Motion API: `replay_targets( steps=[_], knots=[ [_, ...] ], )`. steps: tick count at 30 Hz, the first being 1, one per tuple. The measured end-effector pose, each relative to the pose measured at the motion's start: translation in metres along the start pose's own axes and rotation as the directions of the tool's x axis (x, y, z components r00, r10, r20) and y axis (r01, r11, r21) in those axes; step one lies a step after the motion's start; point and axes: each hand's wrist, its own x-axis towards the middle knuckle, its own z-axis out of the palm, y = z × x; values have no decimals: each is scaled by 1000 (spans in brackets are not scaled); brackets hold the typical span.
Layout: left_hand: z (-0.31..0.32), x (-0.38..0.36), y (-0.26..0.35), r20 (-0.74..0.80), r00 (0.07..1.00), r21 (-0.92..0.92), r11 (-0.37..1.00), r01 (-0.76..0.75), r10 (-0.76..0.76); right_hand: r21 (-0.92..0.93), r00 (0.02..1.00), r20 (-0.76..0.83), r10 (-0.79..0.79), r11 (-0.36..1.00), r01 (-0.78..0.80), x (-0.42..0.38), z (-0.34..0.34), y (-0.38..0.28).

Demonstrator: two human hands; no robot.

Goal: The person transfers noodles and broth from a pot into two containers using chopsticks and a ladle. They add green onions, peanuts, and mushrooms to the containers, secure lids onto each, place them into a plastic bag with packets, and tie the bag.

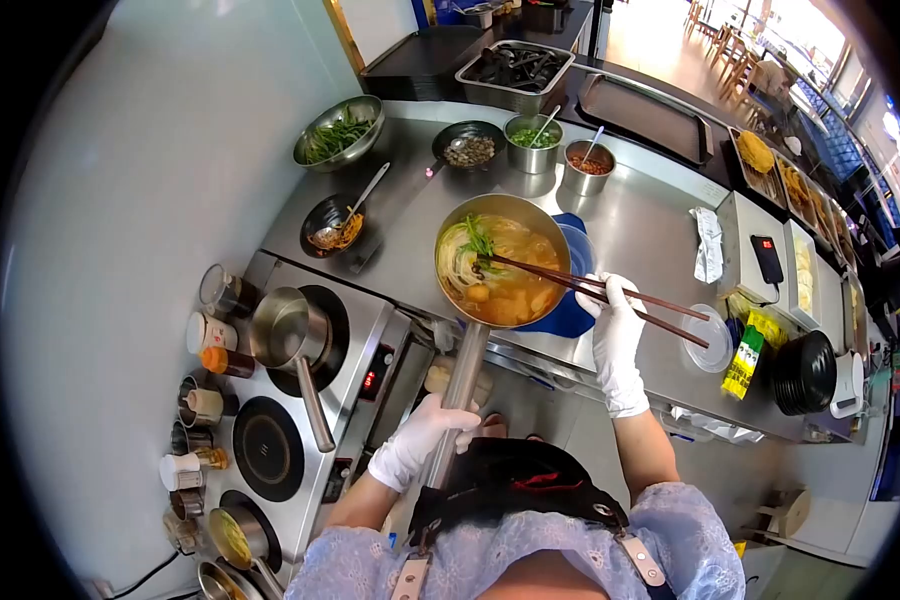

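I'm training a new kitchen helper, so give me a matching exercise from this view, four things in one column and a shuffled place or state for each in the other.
Column one
1. Left hand
2. Right hand
3. Long green vegetables
4. Black dishes

Column two
A. Stacked toward the right of the counter
B. Holding dark chopsticks
C. Gripping the pan's long handle
D. In a metal bowl

Right pairs: 1-C, 2-B, 3-D, 4-A
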Motion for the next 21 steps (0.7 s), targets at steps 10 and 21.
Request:
replay_targets(
  steps=[10, 21],
  knots=[
    [-54, 29, 47, -38, 999, 81, 997, -11, 14, 415, 860, -151, 487, 821, -392, 41, -6, 73],
    [-68, 55, 79, -104, 994, 71, 997, -39, 46, 529, 815, -101, 570, 725, -441, 92, 3, 71]
  ],
)
